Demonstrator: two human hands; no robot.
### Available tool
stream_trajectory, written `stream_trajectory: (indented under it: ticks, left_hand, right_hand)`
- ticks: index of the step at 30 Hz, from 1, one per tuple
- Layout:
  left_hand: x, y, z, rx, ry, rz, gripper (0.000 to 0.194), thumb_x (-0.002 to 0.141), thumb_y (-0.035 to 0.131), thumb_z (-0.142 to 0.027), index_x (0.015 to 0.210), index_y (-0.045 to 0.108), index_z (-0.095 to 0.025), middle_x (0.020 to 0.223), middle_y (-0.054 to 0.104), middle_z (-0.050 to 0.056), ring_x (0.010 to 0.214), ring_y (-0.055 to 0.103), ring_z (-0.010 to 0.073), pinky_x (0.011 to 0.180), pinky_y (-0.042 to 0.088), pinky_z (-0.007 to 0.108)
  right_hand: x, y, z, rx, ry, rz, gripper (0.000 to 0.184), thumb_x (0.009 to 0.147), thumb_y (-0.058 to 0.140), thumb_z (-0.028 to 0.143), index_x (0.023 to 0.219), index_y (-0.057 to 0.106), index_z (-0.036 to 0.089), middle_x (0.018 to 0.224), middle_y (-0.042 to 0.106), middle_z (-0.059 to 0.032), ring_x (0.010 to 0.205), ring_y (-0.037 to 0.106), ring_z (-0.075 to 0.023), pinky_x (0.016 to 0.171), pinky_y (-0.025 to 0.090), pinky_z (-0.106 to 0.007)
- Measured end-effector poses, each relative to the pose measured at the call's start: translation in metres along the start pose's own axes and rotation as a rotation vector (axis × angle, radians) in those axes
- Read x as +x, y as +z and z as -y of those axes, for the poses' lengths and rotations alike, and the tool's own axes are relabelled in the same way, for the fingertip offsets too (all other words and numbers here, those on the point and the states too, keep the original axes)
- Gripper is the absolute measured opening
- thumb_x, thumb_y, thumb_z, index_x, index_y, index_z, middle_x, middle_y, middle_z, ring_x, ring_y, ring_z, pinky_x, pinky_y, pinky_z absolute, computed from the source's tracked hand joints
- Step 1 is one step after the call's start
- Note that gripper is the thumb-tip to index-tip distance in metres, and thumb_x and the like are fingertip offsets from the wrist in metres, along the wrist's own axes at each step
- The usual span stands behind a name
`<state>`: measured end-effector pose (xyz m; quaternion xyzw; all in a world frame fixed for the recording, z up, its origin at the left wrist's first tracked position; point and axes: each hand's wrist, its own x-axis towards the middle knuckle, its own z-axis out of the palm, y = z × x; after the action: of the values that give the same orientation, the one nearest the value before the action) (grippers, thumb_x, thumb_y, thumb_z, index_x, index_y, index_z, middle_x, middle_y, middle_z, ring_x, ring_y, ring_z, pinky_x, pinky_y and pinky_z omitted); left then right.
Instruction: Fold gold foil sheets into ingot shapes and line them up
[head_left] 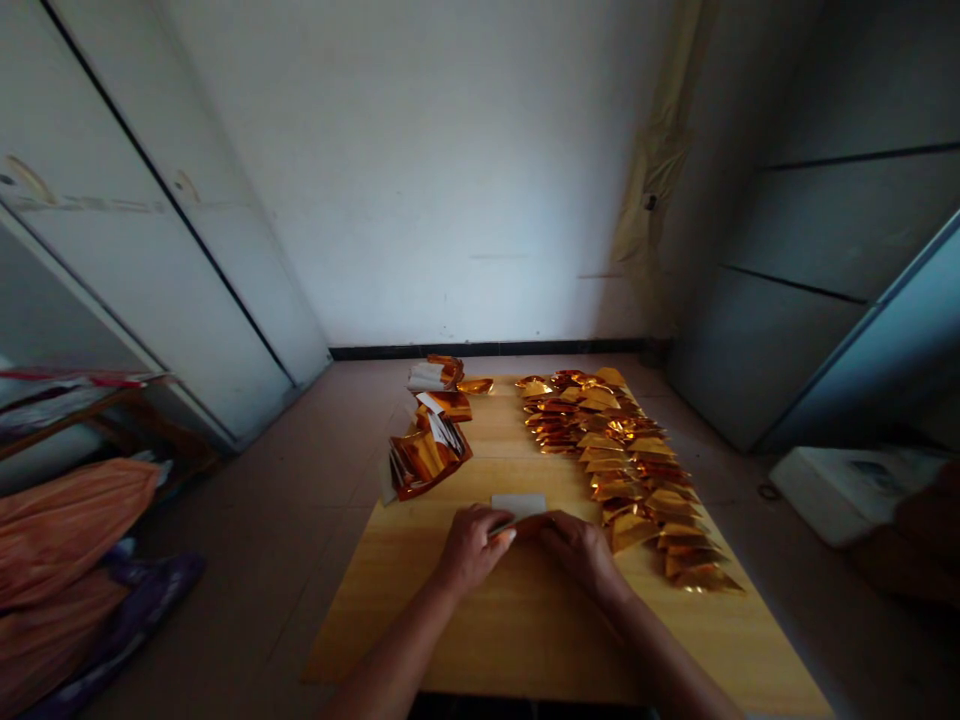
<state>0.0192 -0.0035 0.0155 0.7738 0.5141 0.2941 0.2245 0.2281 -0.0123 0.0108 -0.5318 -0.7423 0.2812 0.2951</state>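
Pinching curved, orange-gold sheet (534, 522) between your hands: left hand (471, 548) clamps one end, thumb against fingers; right hand (589, 555) grips other, fingertips partly hidden. Sheet sits over near half of smooth, wood-grained worktop (495, 640), flat pale rectangle (519, 503) just beyond. To your right, shiny foil folds (630, 455) overlap, crinkled, angular; to left, fanned leaf stack (429, 455).

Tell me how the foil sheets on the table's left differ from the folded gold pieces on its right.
The foil sheets gather in a few bent, loose bundles; the folded gold pieces lie in long, overlapping rows. The foil sheets show pale grey-white areas beside the gold; the folded gold pieces look gold all over. Both are shiny and rest on the wooden table.
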Motion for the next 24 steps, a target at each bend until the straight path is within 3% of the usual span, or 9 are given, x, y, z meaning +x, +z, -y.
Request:
stream_trajectory:
  ticks: [2,5,8,10,16,21,24]
  left_hand:
    - [0.005,0.006,0.001,-0.076,-0.117,-0.092,0.033,0.078,0.055,-0.026,0.110,0.063,-0.024,0.101,0.070,0.005,0.094,0.063,0.0201,0.090,0.047,0.035]
    - [0.011,0.015,0.004,-0.130,-0.192,-0.171,0.053,0.077,0.057,-0.025,0.129,0.048,-0.025,0.117,0.064,0.006,0.104,0.061,0.0205,0.091,0.048,0.035]
    - [0.013,0.024,0.006,-0.024,-0.250,-0.221,0.068,0.075,0.061,-0.024,0.137,0.036,-0.024,0.118,0.063,0.009,0.104,0.061,0.0233,0.088,0.049,0.036]
    - [0.013,0.027,0.005,0.071,-0.210,-0.254,0.071,0.073,0.063,-0.022,0.138,0.034,-0.023,0.116,0.063,0.009,0.102,0.060,0.0237,0.088,0.048,0.037]
    - [0.011,0.030,0.001,0.301,-0.077,-0.241,0.060,0.073,0.063,-0.020,0.130,0.044,-0.022,0.100,0.063,0.007,0.094,0.057,0.0229,0.085,0.047,0.036]
    - [0.011,0.026,-0.004,0.405,-0.108,-0.181,0.032,0.071,0.067,-0.026,0.102,0.061,-0.021,0.093,0.057,0.006,0.093,0.054,0.0225,0.082,0.045,0.034]
    - [0.011,0.024,-0.006,0.427,-0.125,-0.157,0.031,0.072,0.067,-0.030,0.102,0.062,-0.022,0.095,0.055,0.005,0.095,0.052,0.0214,0.083,0.044,0.033]
  right_hand:
    - [0.010,0.005,0.006,-0.116,0.113,-0.085,0.024,0.087,0.044,0.032,0.092,0.066,0.023,0.075,0.070,-0.0021,0.068,0.064,-0.0155,0.059,0.042,-0.022]
    - [0.022,0.012,0.017,-0.321,0.253,-0.139,0.021,0.090,0.045,0.033,0.090,0.063,0.022,0.072,0.069,-0.0041,0.063,0.064,-0.0152,0.053,0.035,-0.021]
    - [0.029,0.020,0.021,-0.440,0.266,-0.135,0.019,0.091,0.044,0.030,0.096,0.060,0.021,0.074,0.069,-0.0056,0.064,0.064,-0.0152,0.052,0.033,-0.021]
    - [0.030,0.025,0.019,-0.493,0.253,-0.148,0.020,0.091,0.043,0.028,0.102,0.058,0.020,0.075,0.068,-0.0066,0.065,0.064,-0.0157,0.053,0.033,-0.021]
    - [0.029,0.032,0.015,-0.615,0.200,-0.169,0.036,0.087,0.045,0.024,0.121,0.050,0.016,0.081,0.068,-0.0099,0.071,0.064,-0.0187,0.057,0.035,-0.024]
    - [0.029,0.029,0.019,-0.595,0.178,-0.133,0.020,0.086,0.045,0.019,0.101,0.056,0.020,0.080,0.067,-0.0051,0.075,0.062,-0.0159,0.058,0.032,-0.023]
    - [0.029,0.028,0.019,-0.591,0.189,-0.116,0.014,0.087,0.045,0.019,0.095,0.056,0.021,0.081,0.067,-0.0031,0.077,0.061,-0.0144,0.059,0.031,-0.022]
